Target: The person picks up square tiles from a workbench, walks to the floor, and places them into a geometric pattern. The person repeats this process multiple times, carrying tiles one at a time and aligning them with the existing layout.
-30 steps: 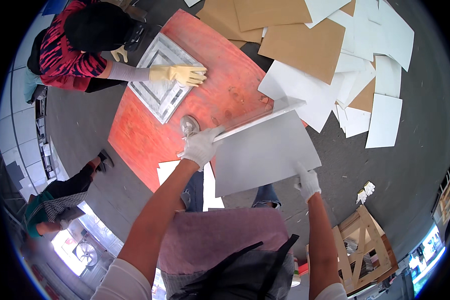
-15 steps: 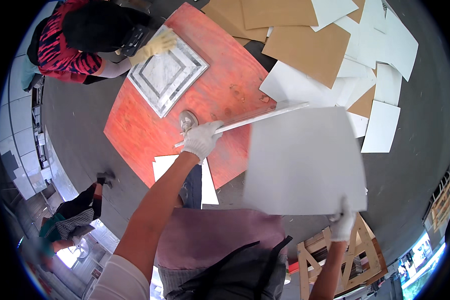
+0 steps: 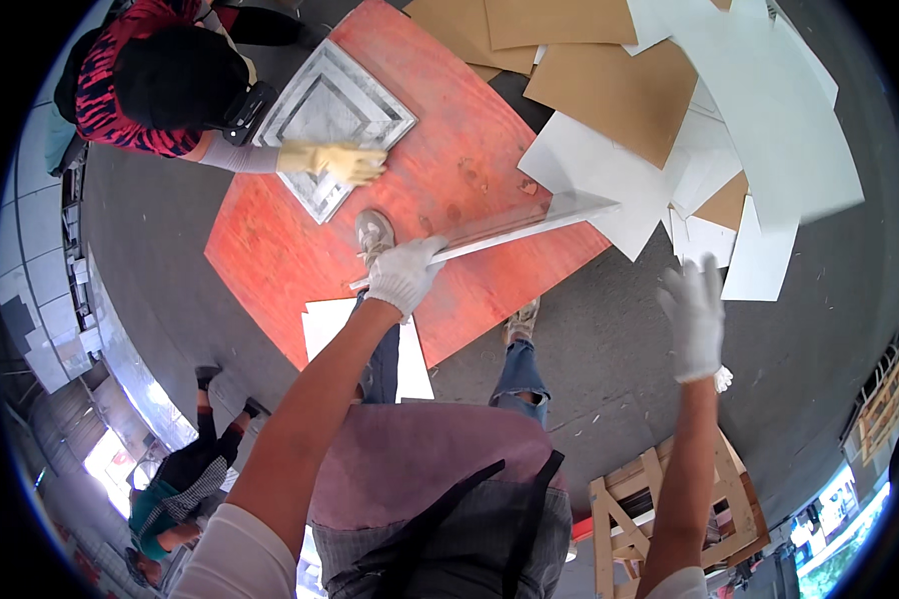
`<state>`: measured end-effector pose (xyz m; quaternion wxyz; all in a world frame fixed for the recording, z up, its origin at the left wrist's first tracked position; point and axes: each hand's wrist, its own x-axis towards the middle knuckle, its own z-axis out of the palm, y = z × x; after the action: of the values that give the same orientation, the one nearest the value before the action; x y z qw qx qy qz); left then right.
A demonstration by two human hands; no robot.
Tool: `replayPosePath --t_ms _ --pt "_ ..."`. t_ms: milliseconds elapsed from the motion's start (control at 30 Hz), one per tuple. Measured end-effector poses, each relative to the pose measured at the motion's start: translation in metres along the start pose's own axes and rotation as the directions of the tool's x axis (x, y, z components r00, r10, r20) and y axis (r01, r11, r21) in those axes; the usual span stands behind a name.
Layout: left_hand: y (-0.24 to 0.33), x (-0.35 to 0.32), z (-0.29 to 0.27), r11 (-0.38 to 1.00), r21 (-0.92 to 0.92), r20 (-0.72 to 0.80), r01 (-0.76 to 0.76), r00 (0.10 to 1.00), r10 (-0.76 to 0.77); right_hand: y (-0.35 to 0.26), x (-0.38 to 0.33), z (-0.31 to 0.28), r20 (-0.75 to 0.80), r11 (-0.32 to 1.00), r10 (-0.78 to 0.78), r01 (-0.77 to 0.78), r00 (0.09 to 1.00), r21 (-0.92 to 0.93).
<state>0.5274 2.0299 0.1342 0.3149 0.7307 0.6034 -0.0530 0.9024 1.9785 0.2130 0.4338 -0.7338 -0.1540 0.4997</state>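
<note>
My left hand [image 3: 407,276], in a white knit glove, is closed on the near end of a thin, white-edged slab [image 3: 529,230]. The slab stands on edge, tilted, over the red board [image 3: 290,260]; its far face is mostly hidden. My right hand [image 3: 694,317], gloved too, is raised with fingers apart and holds nothing. Beyond it, a large white sheet [image 3: 784,120], blurred at its lower edge, is over the heap at the upper right. I cannot tell whether it touches the heap. A square marble tile with grey bands [image 3: 320,75] lies on the board's far left.
A co-worker's yellow-gloved hand [image 3: 335,160] is on the tile. Brown cardboard [image 3: 619,95] and white sheets [image 3: 594,170] overlap on the floor. A white sheet [image 3: 415,359] lies by my left leg. A wooden frame [image 3: 659,499] stands lower right. Another person [image 3: 185,489] is lower left.
My right hand has let go of the large white sheet, which has moved up and right over the heap. My left hand keeps the slab in place. The co-worker's glove has moved nearer across the tile.
</note>
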Motion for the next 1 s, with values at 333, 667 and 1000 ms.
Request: replayPosePath --t_ms 333,667,1000 --pt "0.006 0.005 -0.004 0.998 0.064 0.011 -0.012 1.0 0.012 0.044 0.047 0.114 -0.024 0.923 -0.179 0.159 0.984 -0.351" --pt "0.005 -0.007 0.003 1.0 -0.004 0.084 -0.021 0.996 0.022 0.013 0.062 0.088 0.205 0.914 0.383 -0.402 0.901 0.06" --pt "-0.094 0.001 0.011 0.637 -0.52 0.453 0.568 0.816 -0.359 0.043 0.084 0.065 0.408 0.802 0.518 -0.593 0.752 0.075"
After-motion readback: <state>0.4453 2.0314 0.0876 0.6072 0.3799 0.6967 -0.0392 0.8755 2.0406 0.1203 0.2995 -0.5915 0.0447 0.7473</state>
